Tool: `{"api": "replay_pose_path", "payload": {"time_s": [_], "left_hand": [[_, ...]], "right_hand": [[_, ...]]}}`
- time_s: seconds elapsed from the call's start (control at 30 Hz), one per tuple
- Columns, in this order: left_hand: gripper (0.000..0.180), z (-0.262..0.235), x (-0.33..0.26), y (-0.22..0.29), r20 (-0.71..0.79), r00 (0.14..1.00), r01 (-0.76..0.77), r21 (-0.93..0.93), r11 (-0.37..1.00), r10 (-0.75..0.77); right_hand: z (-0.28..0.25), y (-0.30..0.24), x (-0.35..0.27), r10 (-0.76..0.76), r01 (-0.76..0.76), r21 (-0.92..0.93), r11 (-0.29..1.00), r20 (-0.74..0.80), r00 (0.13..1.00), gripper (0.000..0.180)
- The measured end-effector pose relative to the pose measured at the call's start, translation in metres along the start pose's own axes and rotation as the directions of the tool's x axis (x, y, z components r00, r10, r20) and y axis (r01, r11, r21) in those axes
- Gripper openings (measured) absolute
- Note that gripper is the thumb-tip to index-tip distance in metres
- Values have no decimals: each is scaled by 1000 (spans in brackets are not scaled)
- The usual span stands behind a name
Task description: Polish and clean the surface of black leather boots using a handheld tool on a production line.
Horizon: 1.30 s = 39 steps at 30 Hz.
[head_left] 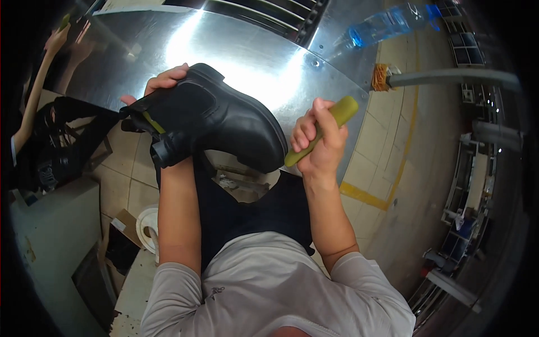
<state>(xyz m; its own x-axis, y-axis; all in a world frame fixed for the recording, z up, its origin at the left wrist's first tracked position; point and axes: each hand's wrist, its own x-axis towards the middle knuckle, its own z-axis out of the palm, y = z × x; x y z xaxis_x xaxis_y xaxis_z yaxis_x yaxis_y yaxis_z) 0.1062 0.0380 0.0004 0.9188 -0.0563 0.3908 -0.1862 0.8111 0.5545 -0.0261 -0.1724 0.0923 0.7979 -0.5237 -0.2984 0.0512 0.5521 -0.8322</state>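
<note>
A black ankle boot (219, 121) is held up in front of me, toe pointing right and sole facing down toward me. My left hand (164, 80) grips it at the ankle opening, fingers over the top edge. My right hand (319, 140) is closed around an olive-green stick-shaped tool (323, 130), and the tool's lower end touches the boot near the toe edge.
A shiny metal table (224, 50) lies just beyond the boot, with a blue plastic bottle (382, 25) at its far right. Another person's arm (39, 84) and dark-clothed legs show at the left. A white tape roll (147, 224) and boxes sit on the floor at lower left.
</note>
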Motion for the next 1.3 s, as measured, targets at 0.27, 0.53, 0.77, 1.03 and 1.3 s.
{"api": "replay_pose_path", "payload": {"time_s": [0.27, 0.53, 0.77, 1.03, 1.3], "left_hand": [[95, -24, 5, -5, 53, 998, -29, -127, 991, 36], [96, -42, 15, -17, 206, 971, -79, -204, 976, 122], [98, -41, 13, -20, 166, 976, -114, -178, 978, 143], [99, -29, 6, -14, -26, 993, -114, -167, 979, 111], [98, -22, 11, -14, -8, 995, -97, -199, 975, 97]], "right_hand": [[25, 6, 5, -71, 70, -226, 972, 4, 997, 25], [41, 12, 6, -255, 264, -312, 913, 71, 964, 25], [88, 13, 40, -188, 293, -408, 865, 279, 942, 23], [152, 47, 74, -10, 247, -461, 852, 458, 889, 27], [186, 63, 97, -119, 337, -331, 881, 535, 836, 26]]}}
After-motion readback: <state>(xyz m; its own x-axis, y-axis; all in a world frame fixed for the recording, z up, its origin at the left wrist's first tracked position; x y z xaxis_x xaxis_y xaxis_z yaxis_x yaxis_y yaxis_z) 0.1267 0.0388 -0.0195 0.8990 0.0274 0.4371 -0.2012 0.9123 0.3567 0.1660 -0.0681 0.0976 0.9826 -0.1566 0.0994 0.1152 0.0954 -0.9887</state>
